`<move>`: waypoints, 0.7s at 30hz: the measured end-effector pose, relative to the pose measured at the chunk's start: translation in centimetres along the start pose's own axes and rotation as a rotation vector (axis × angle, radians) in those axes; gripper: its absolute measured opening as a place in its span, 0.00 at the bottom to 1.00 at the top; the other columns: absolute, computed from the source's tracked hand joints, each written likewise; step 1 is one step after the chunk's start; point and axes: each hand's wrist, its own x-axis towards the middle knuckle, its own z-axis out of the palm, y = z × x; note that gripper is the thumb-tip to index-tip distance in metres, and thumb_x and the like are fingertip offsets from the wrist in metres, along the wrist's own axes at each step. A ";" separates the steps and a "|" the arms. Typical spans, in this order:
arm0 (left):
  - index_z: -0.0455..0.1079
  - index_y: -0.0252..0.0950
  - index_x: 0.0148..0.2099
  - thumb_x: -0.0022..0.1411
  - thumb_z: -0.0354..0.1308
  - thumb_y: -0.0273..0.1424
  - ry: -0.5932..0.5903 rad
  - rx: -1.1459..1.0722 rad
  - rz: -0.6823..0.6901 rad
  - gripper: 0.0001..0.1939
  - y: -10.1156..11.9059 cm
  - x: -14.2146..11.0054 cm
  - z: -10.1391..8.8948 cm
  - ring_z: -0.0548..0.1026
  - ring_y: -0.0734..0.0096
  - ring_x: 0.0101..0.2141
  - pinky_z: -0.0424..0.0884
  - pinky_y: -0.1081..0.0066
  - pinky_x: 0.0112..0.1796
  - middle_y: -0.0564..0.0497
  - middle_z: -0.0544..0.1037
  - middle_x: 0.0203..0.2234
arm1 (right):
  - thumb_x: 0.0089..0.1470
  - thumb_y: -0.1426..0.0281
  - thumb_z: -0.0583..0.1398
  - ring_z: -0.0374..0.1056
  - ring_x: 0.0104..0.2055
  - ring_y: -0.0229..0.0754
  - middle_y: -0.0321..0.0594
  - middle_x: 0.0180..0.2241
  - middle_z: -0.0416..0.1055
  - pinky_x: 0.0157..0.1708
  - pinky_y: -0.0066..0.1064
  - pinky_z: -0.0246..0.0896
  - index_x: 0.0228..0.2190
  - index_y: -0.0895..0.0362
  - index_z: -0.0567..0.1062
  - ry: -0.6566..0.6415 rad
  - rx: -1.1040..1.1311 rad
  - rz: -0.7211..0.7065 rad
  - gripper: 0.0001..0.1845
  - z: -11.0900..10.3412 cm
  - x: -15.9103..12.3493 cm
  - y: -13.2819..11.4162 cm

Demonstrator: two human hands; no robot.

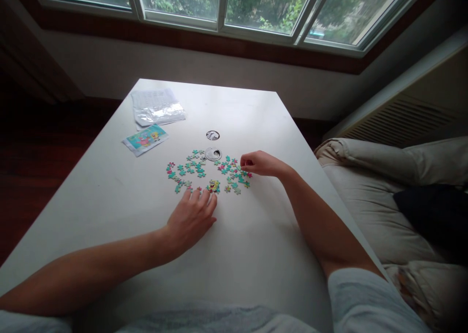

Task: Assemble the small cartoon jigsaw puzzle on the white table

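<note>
Small jigsaw pieces [190,167], mostly teal with some pink and yellow, lie scattered in a rough ring on the white table [120,201]. A few joined pieces form a yellow cartoon figure [213,185] at the near side of the ring. My left hand [193,215] rests palm down just below it, fingers spread, fingertips at the nearest pieces. Over the right-hand cluster of pieces, my right hand [261,164] has its thumb and fingers pinched together. Whatever is between those fingertips is too small to make out.
Two round grommets [213,154] are set in the tabletop beyond the pieces. At the back left lie a colourful picture sheet [146,138] and a clear plastic bag with paper [158,106]. A pale sofa [369,191] stands right of the table; a window [219,6] is ahead.
</note>
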 end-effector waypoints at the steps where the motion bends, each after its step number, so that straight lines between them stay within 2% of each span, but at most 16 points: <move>1: 0.64 0.31 0.65 0.68 0.58 0.42 0.016 0.012 0.003 0.29 -0.1 0.0 0.0 0.70 0.45 0.55 0.64 0.48 0.56 0.33 0.71 0.58 | 0.54 0.68 0.63 0.63 0.25 0.36 0.32 0.23 0.73 0.28 0.29 0.50 0.29 0.53 0.78 0.007 -0.019 -0.016 0.04 0.1 -0.2 -0.5; 3: 0.64 0.30 0.66 0.69 0.56 0.42 0.034 0.024 0.020 0.29 -0.2 0.1 0.1 0.66 0.44 0.59 0.60 0.46 0.60 0.33 0.69 0.61 | 0.56 0.67 0.62 0.62 0.26 0.36 0.33 0.23 0.72 0.29 0.29 0.50 0.27 0.53 0.77 0.113 -0.068 -0.037 0.08 0.6 -0.8 -1.1; 5: 0.63 0.30 0.66 0.70 0.55 0.42 0.031 0.016 0.046 0.30 -0.2 0.1 0.4 0.66 0.45 0.60 0.59 0.48 0.60 0.33 0.68 0.62 | 0.60 0.65 0.60 0.63 0.29 0.38 0.36 0.26 0.73 0.32 0.30 0.53 0.29 0.54 0.77 0.274 -0.088 -0.048 0.10 1.4 -1.7 -1.3; 6: 0.63 0.30 0.67 0.70 0.54 0.43 0.027 0.009 0.058 0.30 -0.1 0.1 0.6 0.66 0.46 0.60 0.60 0.48 0.60 0.33 0.68 0.63 | 0.61 0.65 0.59 0.64 0.31 0.40 0.37 0.28 0.73 0.33 0.30 0.54 0.30 0.54 0.77 0.304 -0.098 -0.070 0.10 1.9 -2.3 -1.3; 10: 0.62 0.28 0.67 0.71 0.52 0.43 0.036 -0.012 0.082 0.31 0.4 0.3 1.5 0.65 0.46 0.62 0.60 0.50 0.61 0.32 0.64 0.66 | 0.63 0.64 0.58 0.67 0.38 0.44 0.42 0.33 0.75 0.40 0.33 0.60 0.35 0.52 0.78 0.293 -0.105 -0.138 0.09 3.8 -4.9 -0.5; 14: 0.61 0.27 0.68 0.71 0.52 0.44 0.058 -0.014 0.072 0.32 0.9 0.5 2.0 0.65 0.44 0.63 0.60 0.48 0.61 0.30 0.62 0.67 | 0.63 0.61 0.60 0.69 0.45 0.48 0.45 0.40 0.76 0.46 0.37 0.63 0.43 0.49 0.79 0.313 -0.144 -0.125 0.11 5.6 -7.2 -0.1; 21: 0.62 0.28 0.67 0.71 0.52 0.45 0.065 -0.033 0.045 0.32 0.8 0.8 1.9 0.64 0.44 0.64 0.61 0.50 0.61 0.30 0.61 0.67 | 0.63 0.64 0.59 0.68 0.47 0.50 0.45 0.40 0.74 0.48 0.39 0.65 0.46 0.48 0.78 0.390 -0.097 -0.016 0.11 7.2 -8.0 -0.6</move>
